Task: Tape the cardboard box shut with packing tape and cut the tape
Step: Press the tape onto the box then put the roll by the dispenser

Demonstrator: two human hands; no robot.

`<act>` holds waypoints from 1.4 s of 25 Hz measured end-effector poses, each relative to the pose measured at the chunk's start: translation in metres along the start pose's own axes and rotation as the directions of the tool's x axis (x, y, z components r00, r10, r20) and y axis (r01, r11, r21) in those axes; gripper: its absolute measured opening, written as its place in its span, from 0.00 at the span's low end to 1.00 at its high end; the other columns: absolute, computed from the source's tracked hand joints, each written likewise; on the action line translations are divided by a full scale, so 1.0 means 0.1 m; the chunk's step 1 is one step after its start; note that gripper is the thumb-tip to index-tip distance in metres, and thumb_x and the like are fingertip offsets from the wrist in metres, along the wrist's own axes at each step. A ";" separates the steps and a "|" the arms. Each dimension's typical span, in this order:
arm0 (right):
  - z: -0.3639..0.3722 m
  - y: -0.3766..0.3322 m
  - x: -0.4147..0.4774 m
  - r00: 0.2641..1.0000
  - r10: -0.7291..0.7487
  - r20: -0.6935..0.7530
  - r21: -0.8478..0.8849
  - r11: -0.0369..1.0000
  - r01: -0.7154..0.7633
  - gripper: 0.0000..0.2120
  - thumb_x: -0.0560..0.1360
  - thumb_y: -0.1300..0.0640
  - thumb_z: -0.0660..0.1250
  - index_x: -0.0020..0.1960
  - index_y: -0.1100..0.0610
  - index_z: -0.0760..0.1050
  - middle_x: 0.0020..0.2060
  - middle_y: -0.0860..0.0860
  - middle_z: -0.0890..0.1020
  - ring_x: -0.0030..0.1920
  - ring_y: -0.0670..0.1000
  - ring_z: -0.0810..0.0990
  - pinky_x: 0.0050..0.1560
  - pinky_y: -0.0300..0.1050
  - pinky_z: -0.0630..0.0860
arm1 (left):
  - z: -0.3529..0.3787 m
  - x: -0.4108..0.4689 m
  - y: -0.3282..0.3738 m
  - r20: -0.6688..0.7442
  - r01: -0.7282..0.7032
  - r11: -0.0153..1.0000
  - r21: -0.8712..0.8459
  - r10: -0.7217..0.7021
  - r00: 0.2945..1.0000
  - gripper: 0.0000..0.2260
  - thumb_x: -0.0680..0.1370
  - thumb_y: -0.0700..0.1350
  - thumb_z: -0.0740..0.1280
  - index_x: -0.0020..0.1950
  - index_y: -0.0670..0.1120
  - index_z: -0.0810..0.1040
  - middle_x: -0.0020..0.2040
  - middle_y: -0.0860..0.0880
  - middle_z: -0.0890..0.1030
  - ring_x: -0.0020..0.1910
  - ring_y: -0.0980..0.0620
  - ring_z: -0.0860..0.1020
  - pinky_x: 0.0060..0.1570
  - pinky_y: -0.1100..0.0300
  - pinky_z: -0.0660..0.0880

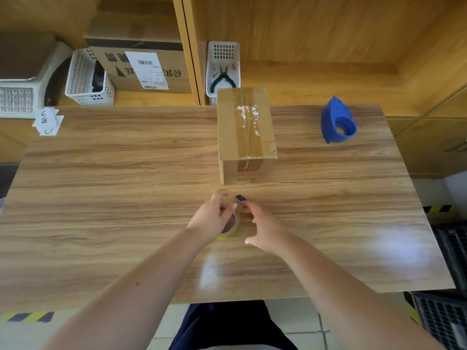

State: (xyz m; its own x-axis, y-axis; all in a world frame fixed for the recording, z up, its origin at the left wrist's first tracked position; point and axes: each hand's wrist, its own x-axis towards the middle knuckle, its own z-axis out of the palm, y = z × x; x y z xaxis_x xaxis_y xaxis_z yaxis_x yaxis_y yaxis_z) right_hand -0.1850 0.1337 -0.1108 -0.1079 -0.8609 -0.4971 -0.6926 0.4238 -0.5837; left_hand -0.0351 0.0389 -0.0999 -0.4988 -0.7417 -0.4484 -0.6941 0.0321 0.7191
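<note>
Straight ahead in the head view, a cardboard box [246, 133] stands upright on the wooden table [126, 198], its top flaps down and an old strip of tape running along the seam. Just in front of it, near the middle of the table, both hands meet over a roll of clear tape [231, 227] with a yellowish rim. The left hand [212, 218] is curled around the roll, fingers pinched at its top edge. The right hand [262, 227] is partly closed, thumb and forefinger gripping a small dark cutter [241, 198] whose tip points toward the box; its other fingers spread loosely. Well off to the right lies a blue tape dispenser [337, 121], apart from everything else. Behind the table, a white basket [223, 50] holds green-handled pliers [223, 79], and a bigger carton [141, 66] with a shipping label sits on the shelf.
</note>
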 end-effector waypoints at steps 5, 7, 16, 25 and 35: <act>0.19 -0.09 0.21 0.989 0.151 0.008 0.252 0.956 -0.148 0.46 0.65 0.60 0.78 0.76 0.50 0.56 0.67 0.47 0.70 0.65 0.51 0.73 0.63 0.48 0.72 | 0.15 -0.02 0.01 0.115 0.184 0.971 -0.149 -0.168 0.979 0.21 0.79 0.64 0.52 0.67 0.57 0.69 0.57 0.48 0.79 0.53 0.49 0.78 0.56 0.53 0.73; 0.24 -0.08 0.28 0.988 0.154 0.010 0.308 0.940 -0.149 0.43 0.64 0.61 0.78 0.73 0.51 0.62 0.64 0.46 0.73 0.65 0.50 0.73 0.62 0.49 0.75 | 0.29 0.10 -0.24 0.118 0.246 0.947 -0.209 -0.225 0.967 0.29 0.69 0.76 0.50 0.63 0.63 0.70 0.57 0.48 0.80 0.55 0.47 0.80 0.60 0.45 0.74; -0.03 -0.06 0.31 0.974 0.030 -0.224 0.402 0.913 0.065 0.25 0.66 0.62 0.78 0.61 0.53 0.78 0.54 0.45 0.79 0.57 0.48 0.76 0.52 0.26 0.67 | -0.13 -0.02 0.16 0.133 0.214 0.821 -0.529 -0.169 0.977 0.30 0.70 0.30 0.63 0.68 0.53 0.69 0.45 0.45 0.80 0.33 0.55 0.76 0.39 0.63 0.73; -0.39 -0.09 0.26 0.870 -0.140 -0.473 0.195 0.946 0.259 0.04 0.75 0.64 0.69 0.46 0.59 0.83 0.43 0.52 0.83 0.45 0.50 0.80 0.46 0.43 0.74 | -0.11 0.02 0.34 0.167 0.169 0.815 -0.554 -0.090 0.982 0.34 0.67 0.26 0.69 0.68 0.52 0.70 0.59 0.43 0.80 0.44 0.50 0.81 0.37 0.59 0.74; -0.62 -0.12 0.23 0.786 -0.401 -0.471 -0.289 0.912 0.291 0.04 0.74 0.66 0.66 0.44 0.58 0.77 0.41 0.52 0.79 0.44 0.54 0.76 0.45 0.47 0.69 | -0.17 0.07 0.49 0.189 0.052 0.895 -0.443 0.036 0.981 0.46 0.63 0.31 0.79 0.75 0.53 0.63 0.63 0.48 0.76 0.49 0.47 0.82 0.49 0.52 0.81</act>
State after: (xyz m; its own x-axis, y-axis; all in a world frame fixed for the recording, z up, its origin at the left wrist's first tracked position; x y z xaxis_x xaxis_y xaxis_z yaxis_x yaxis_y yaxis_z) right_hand -0.2235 0.0913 -0.0751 -0.1432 -0.9790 0.1453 -0.8692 0.0542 -0.4915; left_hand -0.0634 0.0243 -0.0590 -0.6130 -0.5998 -0.5143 -0.4172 -0.3070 0.8554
